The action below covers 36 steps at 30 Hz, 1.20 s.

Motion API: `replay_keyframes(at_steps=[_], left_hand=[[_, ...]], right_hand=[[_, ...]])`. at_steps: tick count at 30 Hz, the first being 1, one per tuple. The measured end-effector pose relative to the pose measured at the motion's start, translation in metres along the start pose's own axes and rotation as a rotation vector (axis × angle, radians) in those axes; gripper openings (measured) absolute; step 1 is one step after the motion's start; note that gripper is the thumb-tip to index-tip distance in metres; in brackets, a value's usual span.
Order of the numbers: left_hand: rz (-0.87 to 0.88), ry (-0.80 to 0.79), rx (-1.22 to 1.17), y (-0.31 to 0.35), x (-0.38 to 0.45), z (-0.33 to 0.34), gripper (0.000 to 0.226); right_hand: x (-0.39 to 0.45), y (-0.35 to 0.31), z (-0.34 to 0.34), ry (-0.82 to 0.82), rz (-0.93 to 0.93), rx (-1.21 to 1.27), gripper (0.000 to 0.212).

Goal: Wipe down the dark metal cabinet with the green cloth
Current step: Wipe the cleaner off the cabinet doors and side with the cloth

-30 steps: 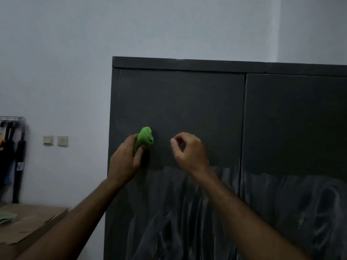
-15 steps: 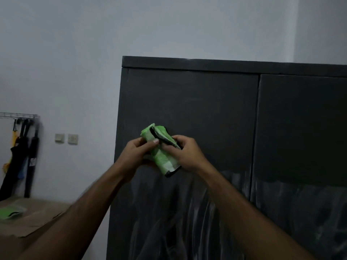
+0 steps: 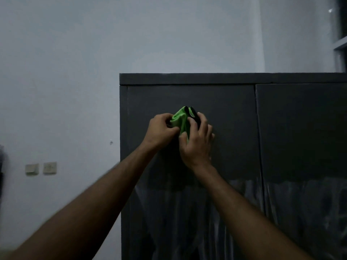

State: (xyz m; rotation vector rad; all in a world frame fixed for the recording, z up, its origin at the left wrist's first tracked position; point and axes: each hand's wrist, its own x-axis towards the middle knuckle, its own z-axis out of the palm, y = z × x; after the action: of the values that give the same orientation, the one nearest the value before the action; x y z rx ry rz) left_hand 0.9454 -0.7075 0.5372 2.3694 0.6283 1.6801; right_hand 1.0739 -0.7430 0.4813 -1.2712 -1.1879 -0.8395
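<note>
Between the two hands, bunched against the upper part of the cabinet's left door, sits the green cloth (image 3: 181, 120), folded over on itself with a dark strip showing along its top right fold. The left hand (image 3: 161, 129) pinches the cloth's left side, fingers curled in toward it. The right hand (image 3: 197, 139) grips the cloth from the right and below, thumb up against the green fabric and fingers wrapped round the dark-edged fold. The hands are touching or nearly so just under the cloth. Behind the grip stands the dark metal cabinet (image 3: 234, 113), its surface matt and even around and above the hands. Well below the grip, pale streaky smears cover the lower part of both doors. To the right of the grip runs the vertical seam between the doors. Far to the lower left of the grip, two pale wall switches (image 3: 41, 168) sit on the light wall (image 3: 75, 72).
</note>
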Motion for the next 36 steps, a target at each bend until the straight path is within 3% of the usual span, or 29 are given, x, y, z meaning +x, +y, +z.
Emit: replay_keyframes(at_steps=[6,9,12,15,18,21,23,25,28,30,32,34,36], left_hand=[[0.234,0.099,0.367,-0.019,0.012,-0.02,0.036],[0.348,0.131,0.453,-0.036,0.015,-0.046,0.047],[0.422,0.266,0.528,-0.064,0.011,-0.072,0.044],[0.408,0.275,0.417,-0.084,0.003,-0.077,0.05],[0.392,0.235,0.245,-0.094,-0.003,-0.072,0.056],[0.422,0.246,0.214,-0.104,-0.009,-0.074,0.057],[0.461,0.207,0.25,-0.114,-0.015,-0.077,0.057],[0.485,0.163,0.283,-0.119,-0.019,-0.081,0.058],[0.458,0.171,0.217,-0.116,-0.022,-0.08,0.06],[0.395,0.215,0.061,-0.111,-0.022,-0.079,0.06],[0.365,0.238,-0.026,-0.11,-0.021,-0.083,0.059],[0.37,0.229,-0.003,-0.111,-0.023,-0.086,0.056],[0.374,0.198,0.018,-0.111,-0.027,-0.086,0.055]], right_hand=[[-0.006,0.001,0.021,-0.07,-0.117,-0.141,0.067],[0.003,0.009,0.023,-0.108,-0.078,-0.194,0.067],[0.019,-0.003,0.034,-0.055,-0.008,-0.223,0.059],[0.021,-0.037,0.058,-0.029,-0.057,-0.196,0.061],[-0.02,-0.059,0.082,-0.129,-0.409,-0.185,0.061],[-0.065,-0.032,0.078,-0.197,-0.668,-0.247,0.055],[-0.062,-0.005,0.061,-0.159,-0.665,-0.264,0.052],[-0.034,0.003,0.049,-0.09,-0.52,-0.264,0.054],[0.006,-0.037,0.06,-0.038,-0.308,-0.225,0.056],[-0.006,-0.066,0.081,-0.084,-0.391,-0.214,0.058],[-0.048,-0.072,0.096,-0.187,-0.647,-0.255,0.059],[-0.083,-0.049,0.09,-0.259,-0.857,-0.292,0.058],[-0.087,-0.016,0.07,-0.254,-0.886,-0.275,0.056]])
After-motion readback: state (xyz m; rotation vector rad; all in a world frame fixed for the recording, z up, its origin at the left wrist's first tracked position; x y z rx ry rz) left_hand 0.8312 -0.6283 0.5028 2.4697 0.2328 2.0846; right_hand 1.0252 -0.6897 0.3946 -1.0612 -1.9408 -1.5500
